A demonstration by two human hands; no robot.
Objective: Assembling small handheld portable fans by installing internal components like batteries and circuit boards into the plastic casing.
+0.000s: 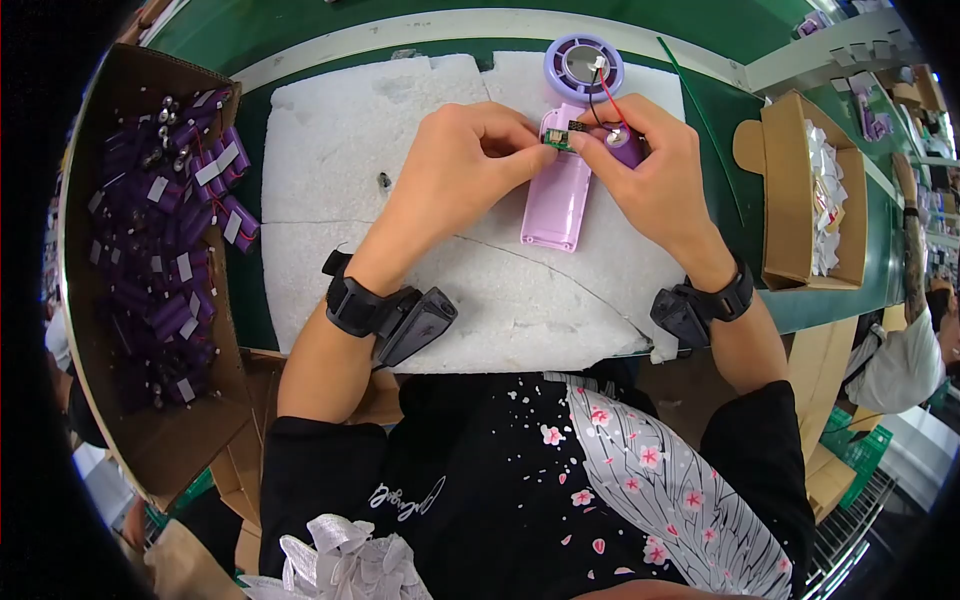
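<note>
A lilac handheld fan housing (556, 205) lies open on the white foam sheet, its round fan head (584, 65) pointing away from me. My left hand (475, 150) pinches a small green circuit board (558, 139) at the upper end of the handle. On the board's other side, my right hand (650, 165) has thumb and index finger closed at its edge. A purple cylindrical battery (625, 148) sits within my right hand's curled fingers. Red and black wires (606, 95) run from the battery area up to a white connector (600, 63) at the fan head.
At the left stands a cardboard box (225, 400) full of purple batteries (185, 265) with wires. A smaller carton (775, 200) with white pieces (826, 200) is at the right. A thin green strip (690, 90) lies by the foam sheet (350, 130). Another person's arm (912, 240) shows far right.
</note>
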